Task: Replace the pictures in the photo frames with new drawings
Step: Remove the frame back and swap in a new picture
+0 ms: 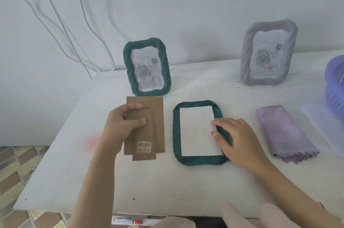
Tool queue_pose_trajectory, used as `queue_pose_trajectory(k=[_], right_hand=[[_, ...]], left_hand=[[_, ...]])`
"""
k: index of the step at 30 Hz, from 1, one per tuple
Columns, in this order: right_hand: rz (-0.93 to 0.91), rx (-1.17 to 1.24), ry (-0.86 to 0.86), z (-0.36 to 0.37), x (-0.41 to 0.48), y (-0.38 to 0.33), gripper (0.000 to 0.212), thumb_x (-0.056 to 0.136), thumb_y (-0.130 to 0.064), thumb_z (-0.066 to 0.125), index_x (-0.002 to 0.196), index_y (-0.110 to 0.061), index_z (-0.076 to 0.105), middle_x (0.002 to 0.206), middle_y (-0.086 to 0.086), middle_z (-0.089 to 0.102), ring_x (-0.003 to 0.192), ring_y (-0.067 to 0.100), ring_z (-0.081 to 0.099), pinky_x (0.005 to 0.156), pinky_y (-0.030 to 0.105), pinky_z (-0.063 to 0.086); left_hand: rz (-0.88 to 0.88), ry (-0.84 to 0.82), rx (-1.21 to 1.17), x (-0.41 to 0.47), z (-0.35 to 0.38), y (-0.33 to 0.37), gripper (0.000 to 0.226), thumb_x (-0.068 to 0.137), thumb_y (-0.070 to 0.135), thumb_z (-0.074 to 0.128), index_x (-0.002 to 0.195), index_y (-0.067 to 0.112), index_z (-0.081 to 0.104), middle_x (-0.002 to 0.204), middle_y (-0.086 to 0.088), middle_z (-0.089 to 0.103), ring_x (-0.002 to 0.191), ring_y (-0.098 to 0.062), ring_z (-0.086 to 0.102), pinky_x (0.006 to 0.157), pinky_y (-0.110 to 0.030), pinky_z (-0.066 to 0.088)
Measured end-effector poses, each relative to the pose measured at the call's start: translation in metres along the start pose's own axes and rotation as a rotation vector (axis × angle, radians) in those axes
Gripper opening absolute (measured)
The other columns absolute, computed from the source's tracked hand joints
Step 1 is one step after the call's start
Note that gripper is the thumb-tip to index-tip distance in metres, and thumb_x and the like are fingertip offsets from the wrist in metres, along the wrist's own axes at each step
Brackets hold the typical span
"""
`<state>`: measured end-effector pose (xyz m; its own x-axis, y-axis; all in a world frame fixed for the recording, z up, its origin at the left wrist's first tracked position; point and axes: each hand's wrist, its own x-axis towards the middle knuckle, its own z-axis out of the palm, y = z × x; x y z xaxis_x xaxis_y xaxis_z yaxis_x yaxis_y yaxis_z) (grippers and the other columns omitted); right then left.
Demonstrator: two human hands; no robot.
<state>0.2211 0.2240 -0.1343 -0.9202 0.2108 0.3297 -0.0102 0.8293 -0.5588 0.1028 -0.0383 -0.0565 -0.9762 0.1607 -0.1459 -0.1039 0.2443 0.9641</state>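
Note:
A green photo frame (pixel 176 134) lies face down in the middle of the table, with a white sheet (pixel 197 133) showing in its opening. My right hand (pixel 236 134) rests on the frame's right edge, fingertips on the sheet. To the left lies the brown cardboard backing (pixel 158 125) with its stand flap and a barcode sticker. My left hand (pixel 122 125) grips the backing's left side, thumb on top. A second green frame (pixel 147 67) with a rose picture stands behind. A grey frame (pixel 268 53) with a similar picture stands at the back right.
A folded purple cloth (pixel 284 133) lies right of the flat frame. A blue plastic basin (pixel 335 82) sits at the right edge. White cables (pixel 74 41) hang down the wall at the left. The white table (pixel 167 186) ends close to my body, with a pen (pixel 128 221) below it.

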Motion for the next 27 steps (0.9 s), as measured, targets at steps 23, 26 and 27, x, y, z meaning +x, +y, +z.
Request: queue_pose_trajectory(k=[23,26,27], right_hand=[[0.31,0.519,-0.05,-0.025,0.018,-0.019,0.044,0.077,-0.011,0.07,0.111,-0.037,0.059,0.067,-0.005,0.067,0.049,0.005,0.036,0.054,0.006,0.036],[0.297,0.446,-0.061,-0.019,0.015,-0.016,0.045,0.077,-0.013,0.069,0.113,-0.038,0.059,0.068,-0.005,0.066,0.048,0.005,0.036,0.054,0.007,0.036],[0.291,0.423,-0.059,-0.017,0.014,-0.015,0.045,0.078,-0.013,0.069,0.114,-0.038,0.058,0.068,-0.005,0.066,0.048,0.004,0.037,0.055,0.007,0.036]], left_hand=[[0.062,-0.309,0.132,0.002,0.096,-0.005,0.045,0.063,0.01,0.08,0.097,0.031,0.061,0.118,-0.011,0.053,0.097,-0.021,0.059,0.078,-0.036,0.056],[0.088,-0.254,0.215,-0.001,0.1,-0.006,0.042,0.065,0.01,0.081,0.099,0.027,0.062,0.119,-0.003,0.043,0.093,-0.011,0.054,0.08,-0.032,0.053],[0.091,-0.239,0.232,-0.001,0.101,-0.006,0.042,0.065,0.01,0.08,0.1,0.026,0.062,0.118,-0.002,0.042,0.092,-0.009,0.053,0.08,-0.031,0.052]])
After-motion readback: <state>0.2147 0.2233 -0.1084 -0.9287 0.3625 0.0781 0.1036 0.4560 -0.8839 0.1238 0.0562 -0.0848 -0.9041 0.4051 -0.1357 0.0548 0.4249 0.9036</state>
